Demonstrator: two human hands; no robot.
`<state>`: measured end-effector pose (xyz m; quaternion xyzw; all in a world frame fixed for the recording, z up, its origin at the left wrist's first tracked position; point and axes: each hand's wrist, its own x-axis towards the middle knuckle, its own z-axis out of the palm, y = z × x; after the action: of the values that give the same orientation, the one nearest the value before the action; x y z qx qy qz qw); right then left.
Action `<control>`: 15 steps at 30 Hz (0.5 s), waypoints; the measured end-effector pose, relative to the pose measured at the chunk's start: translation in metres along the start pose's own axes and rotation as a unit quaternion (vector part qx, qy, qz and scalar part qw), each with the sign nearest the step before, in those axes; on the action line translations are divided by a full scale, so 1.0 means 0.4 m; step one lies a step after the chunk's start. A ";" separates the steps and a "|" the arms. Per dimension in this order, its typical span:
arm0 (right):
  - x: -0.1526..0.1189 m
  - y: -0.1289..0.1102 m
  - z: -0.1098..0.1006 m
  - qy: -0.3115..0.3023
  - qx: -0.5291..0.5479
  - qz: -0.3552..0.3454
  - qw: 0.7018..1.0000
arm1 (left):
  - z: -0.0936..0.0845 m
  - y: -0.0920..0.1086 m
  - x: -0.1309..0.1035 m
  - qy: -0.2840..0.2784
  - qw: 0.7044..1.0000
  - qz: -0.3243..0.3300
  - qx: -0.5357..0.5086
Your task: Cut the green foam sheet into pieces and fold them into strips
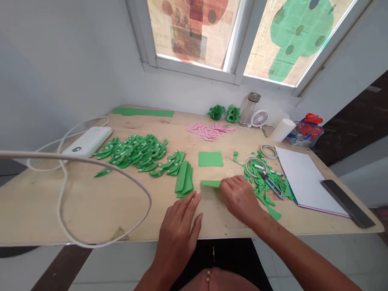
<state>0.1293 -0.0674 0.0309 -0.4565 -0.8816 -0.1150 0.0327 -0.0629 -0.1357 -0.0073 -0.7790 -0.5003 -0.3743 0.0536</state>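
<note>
My right hand [239, 199] is closed over the right end of a narrow green paper strip [210, 183]. Near the table's front edge my left hand [181, 226] lies with its fingers apart and holds nothing, its fingertips just below a stack of folded green papers [184, 180]. A flat green paper rectangle [210, 159] lies beyond the strip. To the left spreads a pile of curved green cutouts [136, 150] with small white patches. Green scraps [267, 190], under blue-handled scissors [274, 186] and a tape roll [255, 167], are right of my right hand.
A white cable [148, 198] loops across the left foreground beside a white box-shaped device [87, 141]. Pink cutouts [209, 131], a bottle [250, 108] and a small fan [259, 118] stand or lie toward the wall. White sheets [309, 182] and a dark bar [347, 202] lie right.
</note>
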 end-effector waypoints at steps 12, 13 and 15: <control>-0.189 -0.121 0.026 0.133 0.255 0.019 0.958 | -0.012 0.010 -0.039 -0.055 0.983 -0.029 -0.173; -0.196 -0.117 0.029 0.134 0.256 0.018 0.957 | -0.013 0.007 -0.042 -0.055 0.982 -0.029 -0.177; -0.209 -0.112 0.035 0.138 0.256 0.017 0.957 | -0.013 0.003 -0.050 -0.061 0.980 -0.027 -0.187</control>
<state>0.1420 -0.1559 -0.0040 -0.4277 -0.8605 0.0535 0.2717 -0.0692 -0.1533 -0.0158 -0.7828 -0.4443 -0.4147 -0.1337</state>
